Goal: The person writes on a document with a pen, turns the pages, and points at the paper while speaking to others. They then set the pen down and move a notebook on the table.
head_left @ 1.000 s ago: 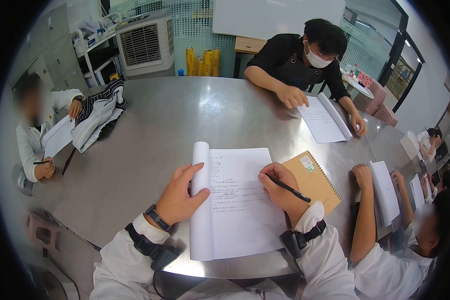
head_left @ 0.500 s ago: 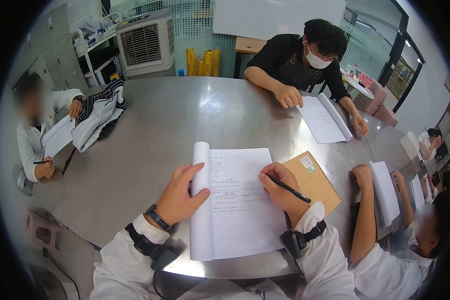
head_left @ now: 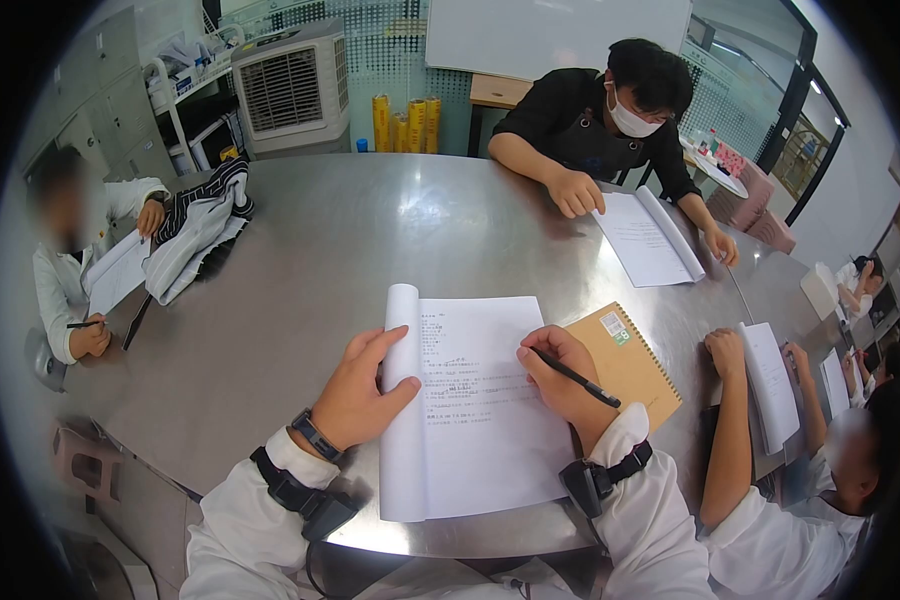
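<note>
From the head view, I see the paper [head_left: 485,410] lying on the desk [head_left: 300,230], its left side rolled over. My left hand [head_left: 365,390] presses that roll, thumb and fingers spread across it. My right hand [head_left: 565,380] rests at the sheet's right side, its fingers pinching a black pen [head_left: 575,377]. A brown notebook [head_left: 630,360] lies just beside the paper, near my right hand.

A whiteboard [head_left: 558,36] hangs behind a grey air cooler [head_left: 292,88].
</note>
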The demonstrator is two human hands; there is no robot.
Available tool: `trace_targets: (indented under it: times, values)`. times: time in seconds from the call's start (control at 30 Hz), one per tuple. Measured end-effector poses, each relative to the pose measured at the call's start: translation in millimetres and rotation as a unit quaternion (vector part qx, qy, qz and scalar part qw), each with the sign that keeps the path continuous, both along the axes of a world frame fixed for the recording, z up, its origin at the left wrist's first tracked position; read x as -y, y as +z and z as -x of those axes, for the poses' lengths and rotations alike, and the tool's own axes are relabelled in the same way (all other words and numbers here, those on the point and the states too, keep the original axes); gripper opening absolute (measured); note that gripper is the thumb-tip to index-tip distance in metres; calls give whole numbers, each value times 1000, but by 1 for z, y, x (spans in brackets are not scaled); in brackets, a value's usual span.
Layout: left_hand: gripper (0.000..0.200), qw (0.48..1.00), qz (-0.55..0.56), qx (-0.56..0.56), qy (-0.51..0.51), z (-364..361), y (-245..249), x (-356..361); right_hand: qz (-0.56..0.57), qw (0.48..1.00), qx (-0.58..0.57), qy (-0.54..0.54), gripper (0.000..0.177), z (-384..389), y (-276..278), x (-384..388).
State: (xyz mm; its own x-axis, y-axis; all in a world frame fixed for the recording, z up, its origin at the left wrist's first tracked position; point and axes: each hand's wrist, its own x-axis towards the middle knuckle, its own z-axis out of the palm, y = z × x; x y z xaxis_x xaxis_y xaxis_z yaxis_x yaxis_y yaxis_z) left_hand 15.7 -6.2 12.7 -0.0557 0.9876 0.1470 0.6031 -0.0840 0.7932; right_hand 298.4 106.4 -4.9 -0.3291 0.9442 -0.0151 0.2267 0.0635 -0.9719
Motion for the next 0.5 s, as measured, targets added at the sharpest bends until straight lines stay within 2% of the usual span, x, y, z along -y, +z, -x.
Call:
trace_targets:
  times: [0.27,0.37,0.47,0.5]
  values:
    - [66,1000,-1,4,0,0,-2,0,-10,1000,1,-9,15,1,2,1]
    - [66,1000,3,4,1,0,0,0,-3,998,34,-46,15,4,15,8]
    - [66,1000,6,2,2,0,1,0,-2,996,-45,-81,19,4,12,7]
    - [66,1000,4,2,2,0,1,0,-10,995,-40,-93,22,3,11,6]
